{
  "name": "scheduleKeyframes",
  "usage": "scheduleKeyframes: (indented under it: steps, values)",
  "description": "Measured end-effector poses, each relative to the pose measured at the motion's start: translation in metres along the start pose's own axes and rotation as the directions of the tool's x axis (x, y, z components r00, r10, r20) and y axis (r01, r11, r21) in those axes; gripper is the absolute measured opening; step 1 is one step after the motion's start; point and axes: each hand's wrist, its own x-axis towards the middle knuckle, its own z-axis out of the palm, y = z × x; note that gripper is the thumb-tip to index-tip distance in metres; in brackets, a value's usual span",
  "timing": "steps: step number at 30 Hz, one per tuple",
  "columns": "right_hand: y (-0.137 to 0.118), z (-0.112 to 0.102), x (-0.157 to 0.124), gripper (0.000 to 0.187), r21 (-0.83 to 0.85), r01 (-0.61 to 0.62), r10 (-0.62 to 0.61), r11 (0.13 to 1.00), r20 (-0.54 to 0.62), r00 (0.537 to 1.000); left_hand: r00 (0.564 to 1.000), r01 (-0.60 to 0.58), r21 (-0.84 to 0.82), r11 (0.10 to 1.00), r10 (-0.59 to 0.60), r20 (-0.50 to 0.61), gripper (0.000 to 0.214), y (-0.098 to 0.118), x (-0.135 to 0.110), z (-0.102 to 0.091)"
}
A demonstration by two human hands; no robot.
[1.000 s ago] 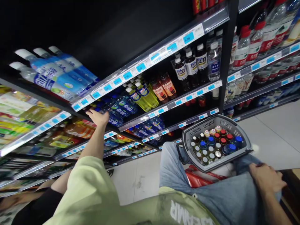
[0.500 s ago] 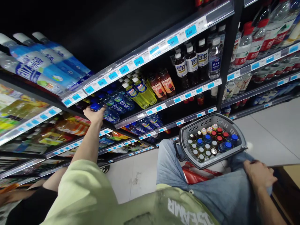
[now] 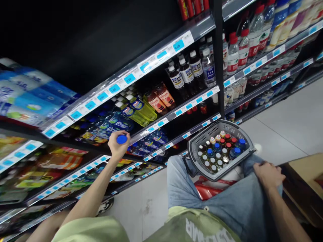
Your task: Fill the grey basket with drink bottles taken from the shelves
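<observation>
My left hand (image 3: 116,144) is wrapped round the top of a bottle with a blue cap (image 3: 121,139), in front of the shelf edge. Most of that bottle is hidden under the hand. Just behind it on the shelf lie several blue-labelled drink bottles (image 3: 118,121). My right hand (image 3: 268,174) rests on my right thigh, fingers loosely spread and holding nothing. Between my knees sits a grey basket (image 3: 191,146), filled with small bottles with white, red and blue caps.
Yellow-green bottles (image 3: 133,115), orange-labelled bottles (image 3: 156,102) and dark tea bottles (image 3: 187,74) stand along the same shelf. Price-tag rails (image 3: 116,88) jut out at each level. A cardboard box (image 3: 308,171) is at the right. Another person's shoe (image 3: 105,205) shows at lower left.
My left hand has drawn the blue-capped bottle out from the shelf, toward me and to the right. The view has shifted right. My right hand stays on the thigh.
</observation>
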Motion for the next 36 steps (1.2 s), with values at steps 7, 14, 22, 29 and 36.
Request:
scheduleKeyframes:
  steps: [7, 14, 22, 29, 36]
  values:
    - [-0.013, -0.013, -0.005, 0.056, -0.066, -0.054, 0.054, 0.996, -0.004, 0.999, 0.831, -0.191, -0.395, 0.899, 0.362, 0.422, 0.027, 0.121, -0.069, 0.024]
    - [-0.010, -0.014, -0.004, 0.055, -0.046, -0.068, 0.066, 0.997, -0.035, 0.997, 0.541, 0.451, -0.791, 0.413, 0.578, 0.611, 0.021, 0.256, -0.228, 0.082]
    - [-0.008, -0.021, 0.003, 0.049, 0.016, -0.094, 0.094, 0.995, -0.003, 0.996, 0.449, 0.467, -0.849, 0.249, 0.760, 0.469, 0.018, 0.326, -0.245, 0.074]
    - [-0.008, -0.015, 0.006, 0.049, -0.001, -0.111, 0.111, 0.994, -0.012, 0.994, 0.389, 0.784, -0.620, 0.027, 0.757, 0.525, 0.031, 0.336, -0.211, 0.086]
    - [-0.009, -0.015, 0.008, 0.047, -0.035, -0.133, 0.131, 0.991, -0.038, 0.991, -0.220, 0.963, 0.263, 0.058, 0.735, 0.642, 0.060, 0.354, -0.293, 0.125]
